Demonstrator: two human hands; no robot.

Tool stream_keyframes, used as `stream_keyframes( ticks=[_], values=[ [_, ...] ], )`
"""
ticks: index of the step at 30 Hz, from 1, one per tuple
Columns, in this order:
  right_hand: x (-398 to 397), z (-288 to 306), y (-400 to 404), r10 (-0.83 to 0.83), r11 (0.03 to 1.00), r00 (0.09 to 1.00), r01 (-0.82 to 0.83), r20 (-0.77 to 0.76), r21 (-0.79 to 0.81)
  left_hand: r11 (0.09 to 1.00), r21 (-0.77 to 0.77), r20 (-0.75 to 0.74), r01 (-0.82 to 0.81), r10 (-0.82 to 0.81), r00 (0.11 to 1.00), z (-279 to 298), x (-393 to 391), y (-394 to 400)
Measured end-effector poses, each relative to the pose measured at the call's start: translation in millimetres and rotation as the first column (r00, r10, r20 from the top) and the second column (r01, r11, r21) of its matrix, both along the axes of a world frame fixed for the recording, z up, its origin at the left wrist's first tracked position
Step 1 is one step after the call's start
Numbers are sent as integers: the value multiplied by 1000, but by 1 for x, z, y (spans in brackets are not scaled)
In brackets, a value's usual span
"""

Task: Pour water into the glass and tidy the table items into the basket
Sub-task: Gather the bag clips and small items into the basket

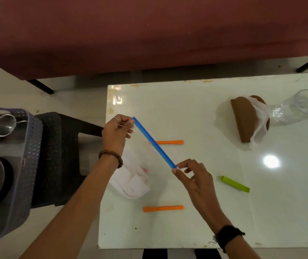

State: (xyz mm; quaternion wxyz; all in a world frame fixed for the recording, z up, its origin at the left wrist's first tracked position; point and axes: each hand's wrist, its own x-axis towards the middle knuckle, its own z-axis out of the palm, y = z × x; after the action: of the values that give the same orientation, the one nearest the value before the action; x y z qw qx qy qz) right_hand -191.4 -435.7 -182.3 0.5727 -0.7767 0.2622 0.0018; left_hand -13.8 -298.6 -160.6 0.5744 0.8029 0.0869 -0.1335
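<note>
A long blue clip stick [154, 142] is held above the white table [215, 212] by both hands. My left hand [116, 134] pinches its far end and my right hand [194, 179] pinches its near end. Two orange clip sticks lie flat, one [170, 142] partly behind the blue stick and one [163, 208] nearer to me. A green clip [235, 184] lies right of my right hand. A crumpled white cloth [132, 178] lies under my left forearm. A clear glass [299, 107] stands at the far right. The grey basket [28, 156] sits left of the table.
A brown half-round object wrapped in white cloth [246, 120] rests beside the glass. The basket stands on a dark plastic stool [59, 156] and holds steel cups [4, 125] and a dark pan. A maroon-covered table [149, 34] stands beyond.
</note>
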Motion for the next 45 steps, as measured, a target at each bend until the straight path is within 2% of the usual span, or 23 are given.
stream_keyframes(
  ticks=[4,8,10,12,17,24,28,31,34,36,38,45],
  values=[
    [4,10,6,52,995,998,-54,27,85,997,-52,-31,-56,54,998,8,-7,24],
    [19,8,16,81,900,997,-66,-16,431,941,-243,-183,-235,193,964,14,-6,45],
    [29,0,31,168,880,982,-109,-89,462,908,-317,-217,-273,210,953,18,-3,59],
    [39,-7,48,244,901,960,-173,-135,398,892,-362,-224,-272,200,954,21,0,73],
    [58,-4,78,339,907,938,-304,-77,292,866,-386,-190,-317,261,946,21,1,109],
    [88,32,106,497,848,867,-494,36,194,822,-313,-240,-476,417,877,11,-29,158],
    [115,62,134,600,794,792,-606,113,39,789,-323,-230,-522,470,852,15,-40,178],
    [145,72,161,710,704,700,-707,69,-74,705,-388,-129,-593,596,793,26,-36,195],
    [180,87,194,759,650,628,-742,170,-165,622,-407,-15,-669,728,686,39,-26,212],
    [206,93,219,801,598,561,-760,210,-254,603,-411,35,-684,760,649,45,-18,225],
    [230,93,243,832,555,520,-782,194,-285,616,-429,59,-661,749,660,47,-8,236],
    [291,78,316,883,468,453,-866,119,-178,681,-377,4,-628,679,734,39,35,270]
  ],
)
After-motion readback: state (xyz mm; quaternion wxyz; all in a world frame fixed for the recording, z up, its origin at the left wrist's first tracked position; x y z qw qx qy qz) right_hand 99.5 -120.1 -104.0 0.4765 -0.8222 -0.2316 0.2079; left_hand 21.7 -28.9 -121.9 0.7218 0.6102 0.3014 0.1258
